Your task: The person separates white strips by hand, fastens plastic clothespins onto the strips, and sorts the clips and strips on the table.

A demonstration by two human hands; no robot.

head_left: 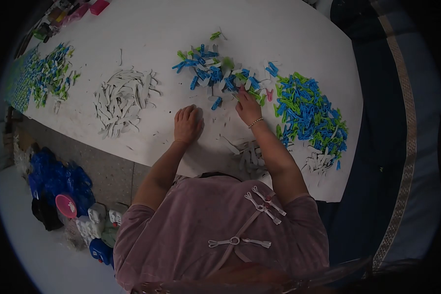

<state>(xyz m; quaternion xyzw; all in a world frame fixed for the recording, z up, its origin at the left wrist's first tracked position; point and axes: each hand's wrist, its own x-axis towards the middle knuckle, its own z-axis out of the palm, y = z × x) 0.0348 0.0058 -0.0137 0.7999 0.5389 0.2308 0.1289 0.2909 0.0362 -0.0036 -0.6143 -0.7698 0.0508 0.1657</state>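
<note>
My left hand rests on the white table with its fingers curled under. Whatever they may hold is hidden. My right hand, with a beaded bracelet at the wrist, reaches to the near edge of a loose heap of blue and green clothespins. Its fingers point forward, slightly apart, by the clips; no held thing can be made out. Pale strips lie among these clothespins. One green clothespin looks blurred above the heap. Right of my hand lies a pink clothespin, beside a larger pile of blue and green clothespins.
A pile of whitish strips lies to the left; more strips sit under my right forearm. At the far left are further clothespins. Blue bags, a pink bowl and white jugs stand on the floor.
</note>
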